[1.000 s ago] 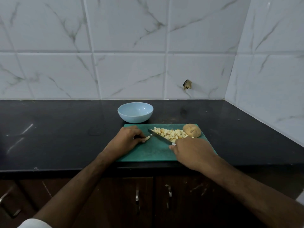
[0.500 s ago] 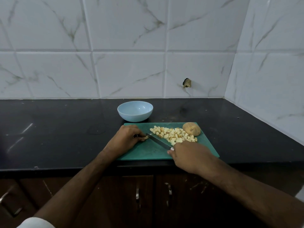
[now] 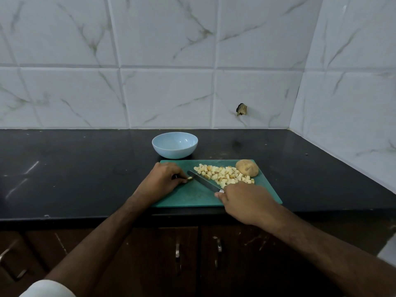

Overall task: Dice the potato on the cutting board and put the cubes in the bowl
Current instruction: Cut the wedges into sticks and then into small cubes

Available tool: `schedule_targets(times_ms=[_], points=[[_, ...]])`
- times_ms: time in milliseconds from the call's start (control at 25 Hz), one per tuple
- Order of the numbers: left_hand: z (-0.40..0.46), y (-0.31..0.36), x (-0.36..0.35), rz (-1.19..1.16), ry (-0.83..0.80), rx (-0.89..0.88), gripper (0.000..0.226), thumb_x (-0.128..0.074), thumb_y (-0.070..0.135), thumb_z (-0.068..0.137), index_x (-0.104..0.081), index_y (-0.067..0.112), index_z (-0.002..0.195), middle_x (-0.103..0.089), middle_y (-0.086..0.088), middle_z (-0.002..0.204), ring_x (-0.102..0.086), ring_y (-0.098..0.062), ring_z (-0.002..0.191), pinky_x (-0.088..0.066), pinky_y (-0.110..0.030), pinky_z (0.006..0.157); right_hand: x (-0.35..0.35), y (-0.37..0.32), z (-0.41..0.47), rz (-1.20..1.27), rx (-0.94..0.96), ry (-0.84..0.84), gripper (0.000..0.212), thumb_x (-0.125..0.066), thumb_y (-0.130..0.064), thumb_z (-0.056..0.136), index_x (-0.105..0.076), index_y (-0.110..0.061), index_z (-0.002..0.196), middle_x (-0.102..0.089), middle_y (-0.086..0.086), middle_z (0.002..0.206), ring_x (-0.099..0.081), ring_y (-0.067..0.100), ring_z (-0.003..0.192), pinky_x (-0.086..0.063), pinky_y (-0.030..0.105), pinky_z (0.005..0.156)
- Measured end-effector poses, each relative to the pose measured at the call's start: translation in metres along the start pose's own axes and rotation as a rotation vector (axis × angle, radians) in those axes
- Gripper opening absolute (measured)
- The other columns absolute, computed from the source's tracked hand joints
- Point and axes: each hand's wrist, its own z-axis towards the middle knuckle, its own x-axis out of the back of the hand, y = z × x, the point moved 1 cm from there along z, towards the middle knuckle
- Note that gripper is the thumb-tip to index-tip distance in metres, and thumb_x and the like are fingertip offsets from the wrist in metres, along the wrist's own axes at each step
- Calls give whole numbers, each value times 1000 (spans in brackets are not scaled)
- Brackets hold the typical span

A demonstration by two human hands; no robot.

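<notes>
A green cutting board (image 3: 192, 196) lies at the counter's front edge. On it is a heap of several pale potato cubes (image 3: 225, 174), and an uncut brown potato piece (image 3: 247, 167) sits at the board's far right corner. My left hand (image 3: 160, 181) pinches a small potato strip (image 3: 189, 178) on the board's left part. My right hand (image 3: 246, 200) grips the handle of a knife (image 3: 203, 181), whose blade points toward the strip. A light blue bowl (image 3: 174, 145), with nothing in it, stands just behind the board.
The black counter (image 3: 75, 172) stretches left; white tiled walls (image 3: 171, 82) close the back and right side. Brown cabinet doors with metal handles (image 3: 177, 250) are below the counter edge.
The knife blade has shifted slightly, its tip now close to the strip under my left fingers. Both hands stay at nearly the same spots on the board.
</notes>
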Motion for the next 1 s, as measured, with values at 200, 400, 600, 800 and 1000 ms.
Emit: schedule_targets(times_ms=[200, 400, 600, 800, 1000], points=[[0, 0, 1, 25, 3, -7, 7, -83, 27, 80, -77, 27, 82, -68, 17, 76, -60, 0, 75, -46, -12, 66, -18, -4, 1, 49, 1, -33, 39, -33, -49, 108, -49, -23, 83, -53, -5, 78, -52, 10, 68, -43, 33, 65], [-2, -7, -3, 80, 31, 72, 13, -81, 41, 79, -70, 34, 76, -65, 21, 75, -58, 2, 74, -52, -36, 72, -8, -10, -5, -125, 87, 46, 36, -32, -43, 110, -61, -22, 111, -47, -6, 79, -49, 11, 70, -44, 33, 69], [-2, -9, -4, 87, 30, 114, 18, -74, 50, 80, -69, 33, 76, -62, 19, 74, -56, 0, 73, -52, -40, 72, 2, -1, 1, 14, 2, 50, 42, -30, -51, 108, -48, -26, 79, -58, -5, 79, -58, 12, 71, -39, 32, 59], [-1, -10, -4, 81, 13, 103, 13, -75, 45, 82, -71, 34, 78, -62, 22, 75, -57, 1, 77, -52, -40, 74, -15, -7, -1, 30, 37, 16, 40, -31, -50, 108, -53, -23, 88, -56, -5, 77, -57, 11, 69, -42, 33, 62], [-1, -13, -6, 77, 11, 106, 14, -73, 48, 82, -70, 34, 78, -63, 22, 75, -57, 1, 78, -52, -40, 74, -17, -18, -1, -32, 73, 18, 38, -33, -46, 109, -59, -19, 100, -53, -5, 80, -55, 12, 74, -43, 33, 67]])
